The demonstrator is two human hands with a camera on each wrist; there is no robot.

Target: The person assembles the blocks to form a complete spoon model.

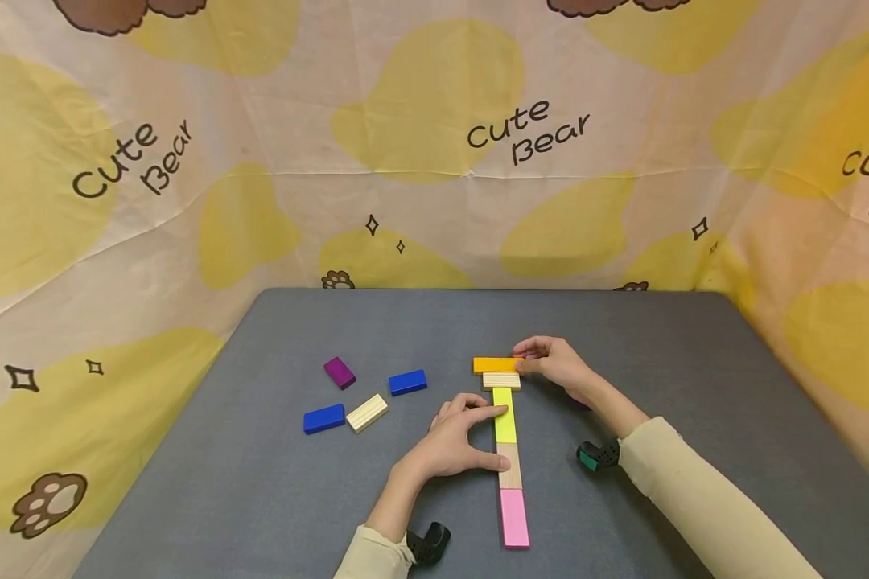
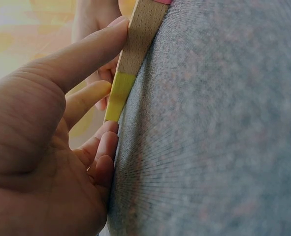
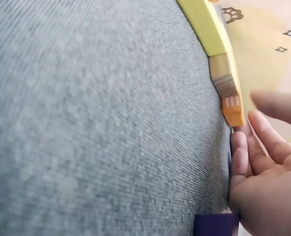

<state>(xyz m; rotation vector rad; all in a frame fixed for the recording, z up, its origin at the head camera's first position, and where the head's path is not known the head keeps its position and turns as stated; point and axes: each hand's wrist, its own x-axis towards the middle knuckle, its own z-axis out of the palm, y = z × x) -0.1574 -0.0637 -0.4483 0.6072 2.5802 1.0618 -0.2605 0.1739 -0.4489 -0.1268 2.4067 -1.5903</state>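
A row of wooden blocks lies on the grey table: a pink block nearest, a natural wood block, then a yellow block. At its far end, a light wood block and an orange block lie crosswise. My left hand rests along the row's left side, thumb on the natural wood block and index fingertip on the yellow one. Around the orange block's right end is my right hand; in the right wrist view its thumb is lifted off the block and its fingers are loosely bent beside it.
To the left lie a purple block, two blue blocks and a loose light wood block. A dark purple block sits under the right wrist. A patterned cloth hangs behind the table.
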